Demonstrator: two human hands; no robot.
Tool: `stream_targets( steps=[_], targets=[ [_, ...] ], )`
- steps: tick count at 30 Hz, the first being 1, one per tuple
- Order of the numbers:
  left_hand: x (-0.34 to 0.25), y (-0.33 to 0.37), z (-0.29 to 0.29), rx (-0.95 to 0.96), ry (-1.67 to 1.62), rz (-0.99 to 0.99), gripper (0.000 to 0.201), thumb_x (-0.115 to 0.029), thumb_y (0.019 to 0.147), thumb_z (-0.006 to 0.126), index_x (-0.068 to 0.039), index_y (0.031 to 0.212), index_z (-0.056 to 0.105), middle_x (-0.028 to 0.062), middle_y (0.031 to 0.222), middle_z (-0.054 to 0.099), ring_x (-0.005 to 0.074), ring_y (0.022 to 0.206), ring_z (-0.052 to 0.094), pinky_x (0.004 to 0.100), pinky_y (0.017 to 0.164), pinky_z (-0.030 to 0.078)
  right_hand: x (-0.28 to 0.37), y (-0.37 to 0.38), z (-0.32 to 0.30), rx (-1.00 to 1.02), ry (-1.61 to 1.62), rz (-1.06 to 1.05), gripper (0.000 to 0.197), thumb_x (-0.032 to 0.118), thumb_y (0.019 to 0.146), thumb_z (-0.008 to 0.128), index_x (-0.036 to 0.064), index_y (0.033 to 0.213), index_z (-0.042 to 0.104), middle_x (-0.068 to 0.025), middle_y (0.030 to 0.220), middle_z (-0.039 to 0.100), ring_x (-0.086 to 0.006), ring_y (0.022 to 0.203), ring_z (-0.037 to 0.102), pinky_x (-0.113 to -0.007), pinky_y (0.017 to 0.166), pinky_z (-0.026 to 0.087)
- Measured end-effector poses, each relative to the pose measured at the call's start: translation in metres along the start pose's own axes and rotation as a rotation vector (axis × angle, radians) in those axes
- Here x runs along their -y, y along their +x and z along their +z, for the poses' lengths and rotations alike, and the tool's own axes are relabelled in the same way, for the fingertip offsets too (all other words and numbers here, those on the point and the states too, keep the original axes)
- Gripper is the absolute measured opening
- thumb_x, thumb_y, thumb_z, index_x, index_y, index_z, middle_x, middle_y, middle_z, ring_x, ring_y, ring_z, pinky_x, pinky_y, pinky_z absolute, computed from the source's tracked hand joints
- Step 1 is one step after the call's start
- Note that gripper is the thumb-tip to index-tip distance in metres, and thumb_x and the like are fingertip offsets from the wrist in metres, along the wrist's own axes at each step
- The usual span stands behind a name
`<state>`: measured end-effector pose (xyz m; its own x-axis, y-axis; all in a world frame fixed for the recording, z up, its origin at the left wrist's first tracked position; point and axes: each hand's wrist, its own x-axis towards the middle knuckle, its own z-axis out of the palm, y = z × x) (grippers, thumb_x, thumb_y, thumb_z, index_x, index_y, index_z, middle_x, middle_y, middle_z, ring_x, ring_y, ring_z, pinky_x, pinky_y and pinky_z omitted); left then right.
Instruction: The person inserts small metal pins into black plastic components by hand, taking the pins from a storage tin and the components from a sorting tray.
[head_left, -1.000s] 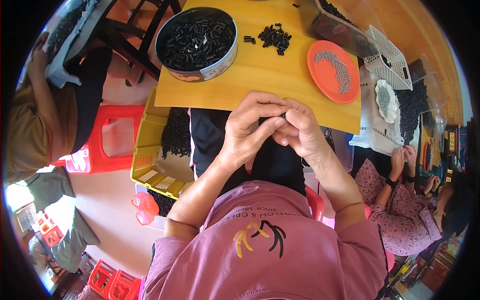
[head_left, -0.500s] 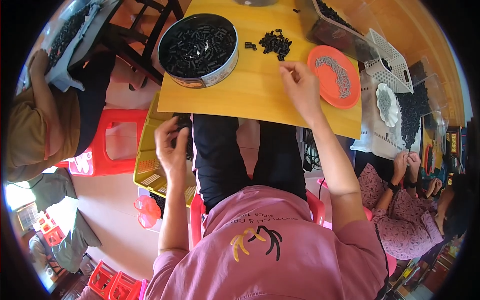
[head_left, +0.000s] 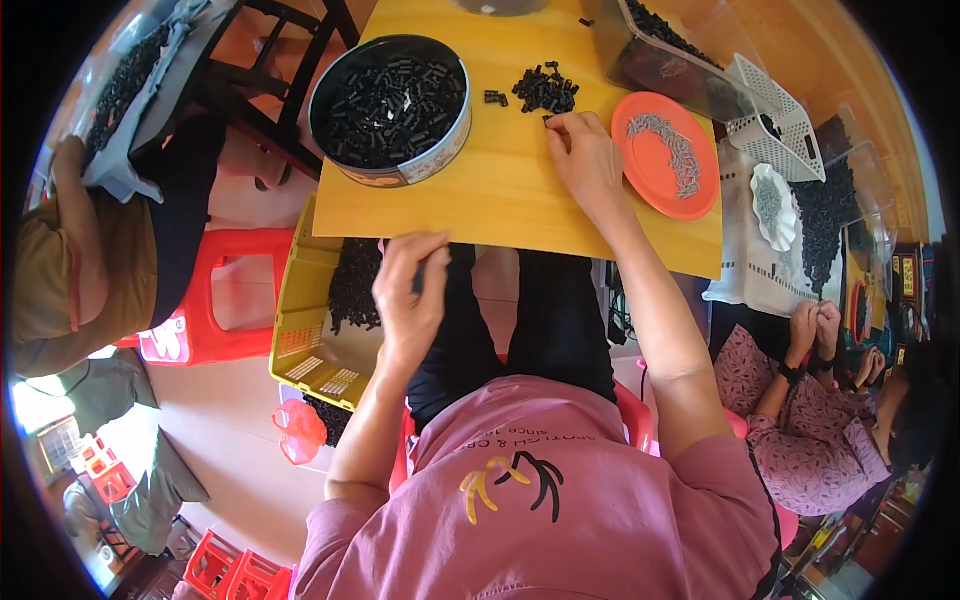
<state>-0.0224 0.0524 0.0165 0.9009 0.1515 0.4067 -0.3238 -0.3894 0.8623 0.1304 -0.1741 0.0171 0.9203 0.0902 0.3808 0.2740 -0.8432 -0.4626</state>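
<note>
Right hand, its grip unclear, is at the small black tubular pieces toward the yellow wooden worktop's right edge; left hand, fingers parted, is by the near edge. Pink shirt bears printed lettering.

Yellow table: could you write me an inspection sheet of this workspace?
Surface: yellow table, partly occupied.
Job's things: round tin of black pieces, black pile, orange plate of grey pieces.
Clutter: loose black pieces beside the pile.
Hands: right hand at a small black piece; left hand near table edge, contents unclear.
Cables: dark cord-like strands under the table, right.
Surroundings: yellow crate, red stool and co-worker left; another co-worker right.
</note>
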Motion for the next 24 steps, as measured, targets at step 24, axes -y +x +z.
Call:
stream_targets(
  steps=[24],
  targets=[
    [0.01,0.062,0.104,0.139,-0.221,-0.062,0.014,-0.002,0.089,0.061,0.0,0.102,0.065,0.0107,0.085,0.06,0.0201,0.071,0.058,0.0302,0.067,0.047,-0.008,0.005,0.01,-0.092,-0.019,0.085,0.014,0.009,0.083,0.065,0.0015,0.095,0.063,-0.0196,0.088,0.063,-0.0377,0.081,0.064,-0.045,0.07,0.052]
  ],
)
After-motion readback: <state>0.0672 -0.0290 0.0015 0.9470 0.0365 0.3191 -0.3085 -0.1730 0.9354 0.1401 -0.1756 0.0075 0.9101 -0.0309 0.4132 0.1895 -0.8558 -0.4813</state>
